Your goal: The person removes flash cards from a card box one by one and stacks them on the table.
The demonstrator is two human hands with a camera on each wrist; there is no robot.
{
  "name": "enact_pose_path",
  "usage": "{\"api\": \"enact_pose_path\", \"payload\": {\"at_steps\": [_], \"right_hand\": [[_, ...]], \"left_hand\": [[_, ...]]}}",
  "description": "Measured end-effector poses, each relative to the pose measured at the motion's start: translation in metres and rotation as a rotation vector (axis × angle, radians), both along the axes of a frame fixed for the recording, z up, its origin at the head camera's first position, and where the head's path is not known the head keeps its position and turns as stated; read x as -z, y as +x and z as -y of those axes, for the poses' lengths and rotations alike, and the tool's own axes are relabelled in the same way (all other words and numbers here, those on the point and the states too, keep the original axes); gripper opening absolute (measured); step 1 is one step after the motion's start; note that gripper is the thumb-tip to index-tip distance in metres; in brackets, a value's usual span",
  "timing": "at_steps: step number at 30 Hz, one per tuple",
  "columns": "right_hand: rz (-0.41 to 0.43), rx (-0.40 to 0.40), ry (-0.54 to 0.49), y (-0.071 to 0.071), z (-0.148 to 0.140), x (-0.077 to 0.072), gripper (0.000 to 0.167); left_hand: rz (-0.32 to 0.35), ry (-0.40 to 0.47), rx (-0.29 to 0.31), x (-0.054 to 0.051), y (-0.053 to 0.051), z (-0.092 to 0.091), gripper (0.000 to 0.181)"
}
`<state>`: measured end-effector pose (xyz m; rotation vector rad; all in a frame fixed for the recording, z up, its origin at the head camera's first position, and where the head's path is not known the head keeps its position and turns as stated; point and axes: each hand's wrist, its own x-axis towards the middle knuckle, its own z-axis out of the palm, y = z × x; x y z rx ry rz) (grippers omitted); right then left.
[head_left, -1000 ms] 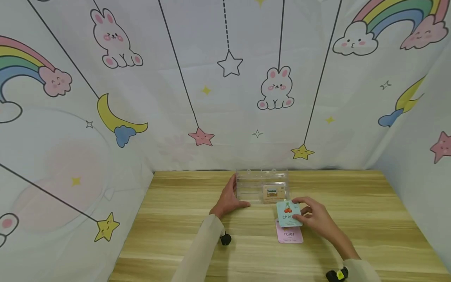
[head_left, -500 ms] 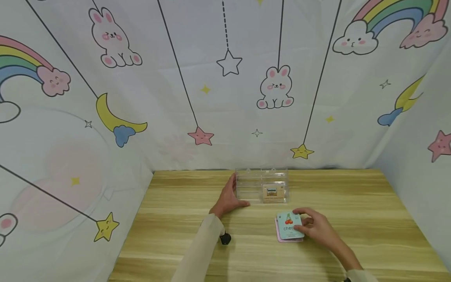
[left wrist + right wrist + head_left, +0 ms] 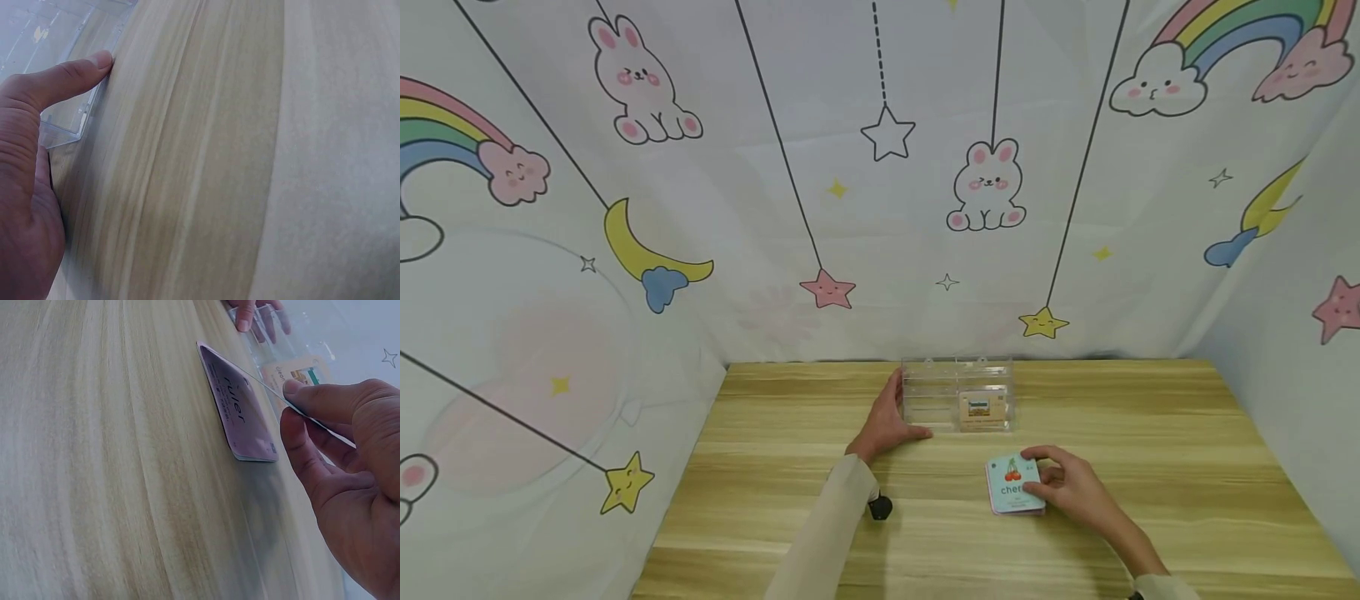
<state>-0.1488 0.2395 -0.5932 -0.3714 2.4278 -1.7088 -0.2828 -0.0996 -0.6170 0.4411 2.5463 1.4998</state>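
A wood-grained table (image 3: 760, 467) runs back to a white printed fabric (image 3: 737, 208). On it a rabbit (image 3: 638, 96) sits above a yellow moon (image 3: 631, 250); a second rabbit (image 3: 987, 198) hangs higher than a pink star (image 3: 828, 289) and a yellow star (image 3: 1044, 322); at upper right, a rainbow (image 3: 1243, 30) joins a white cloud (image 3: 1157, 96) to a pink cloud (image 3: 1302, 73).

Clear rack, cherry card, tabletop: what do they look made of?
Clear rack: glossy transparent plastic, perhaps acrylic; wood grain shows through and edges catch highlights.
Cherry card: printed card stock, probably; it looks thin and stiff edge-on in the right wrist view. Coating unclear.
Tabletop: streaked wood-grain surface, seemingly low-sheen; solid wood or laminate, can't tell.
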Motion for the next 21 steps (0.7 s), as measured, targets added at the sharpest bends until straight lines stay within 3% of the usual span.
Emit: {"api": "enact_pose_path", "payload": {"at_steps": [6,17,21], "right_hand": [[-0.002,0.003,0.041,-0.0006,0.0007,0.0018,0.047],[-0.178,0.035,0.23,-0.0011,0.0019,0.0042,0.044],[-0.197,0.045,0.249,-0.002,0.0024,0.0063,0.043]], "left_hand": [[-0.012,-0.007,-0.001,0.0011,-0.0011,-0.0003,0.131],[-0.007,-0.01,-0.003,0.0023,-0.0024,0.0002,0.132],[0.004,-0.017,-0.005,0.0032,-0.0034,0.0003,0.133]]}}
